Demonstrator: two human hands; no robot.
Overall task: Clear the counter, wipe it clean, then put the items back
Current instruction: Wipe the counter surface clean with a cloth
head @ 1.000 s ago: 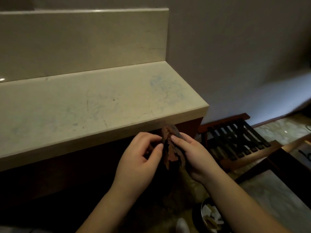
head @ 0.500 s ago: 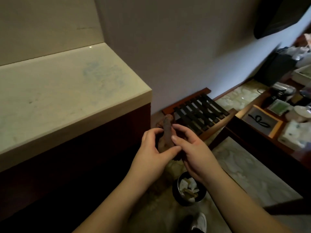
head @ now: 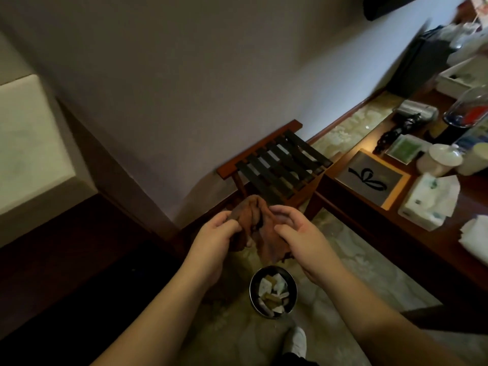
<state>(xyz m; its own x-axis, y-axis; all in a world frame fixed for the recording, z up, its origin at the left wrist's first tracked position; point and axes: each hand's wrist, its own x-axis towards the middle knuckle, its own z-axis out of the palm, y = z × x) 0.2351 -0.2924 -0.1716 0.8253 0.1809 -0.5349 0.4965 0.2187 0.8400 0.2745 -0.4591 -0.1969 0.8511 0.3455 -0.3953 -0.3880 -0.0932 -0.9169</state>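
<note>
- While you stand between counter and desk, your left hand (head: 211,241) and right hand (head: 303,241) hold a crumpled brown cloth (head: 257,228) in mid-air, above the patterned floor (head: 343,260).
- Your left hand pinches the cloth's left fold between thumb and curled fingers; your right hand grips its right side, thumb on top and fingers curled behind.
- The pale stone counter (head: 29,143) shows only at the picture's left edge, its right end corner nearest you, well apart from the cloth.
- Directly below the cloth, a small round bin (head: 273,291) holding paper scraps sits on the floor.
- A wooden luggage rack (head: 277,167) with dark straps stands against the wall beyond your hands.
- On the dark wooden desk (head: 396,233) at right lie a tissue pack (head: 427,204) at its near edge, a bow-printed card (head: 369,178) just beside it, and blurred bottles and jars farther back.
</note>
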